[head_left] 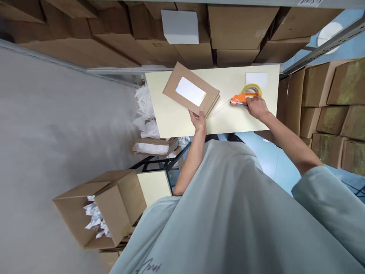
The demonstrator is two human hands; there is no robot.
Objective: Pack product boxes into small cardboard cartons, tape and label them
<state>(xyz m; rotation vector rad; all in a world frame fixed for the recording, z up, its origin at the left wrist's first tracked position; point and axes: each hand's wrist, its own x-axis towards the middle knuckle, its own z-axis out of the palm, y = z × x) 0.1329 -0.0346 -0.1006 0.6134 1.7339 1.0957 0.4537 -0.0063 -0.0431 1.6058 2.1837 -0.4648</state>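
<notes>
Reaching out over a pale cream tabletop with both arms here, so we get a pretty steep look down at our own hands. Our left arm runs up from the light grey-green shirt with the elbow bent, and the left hand sits at the near edge of a flat cardboard box, fingers curled over that edge and the thumb on top, so it's pinching the box rather than lying flat on it. The box is thin, brown, matte, lying skewed on the tabletop, with a white rectangular label stuck on its top face.

Our right arm stretches further out, forearm bare, sleeve bunched near the elbow. The right hand is closed around an orange tape dispenser that carries a yellowish tape roll. The dispenser rests on the tabletop, off to the right of the box and not touching it. A thin strip seems to run between the two, but it's too faint to call.

A small white paper lies just behind the roll. Brown cartons are stacked on shelving beyond, and an open carton with crumpled white paper sits on the floor to our left.
</notes>
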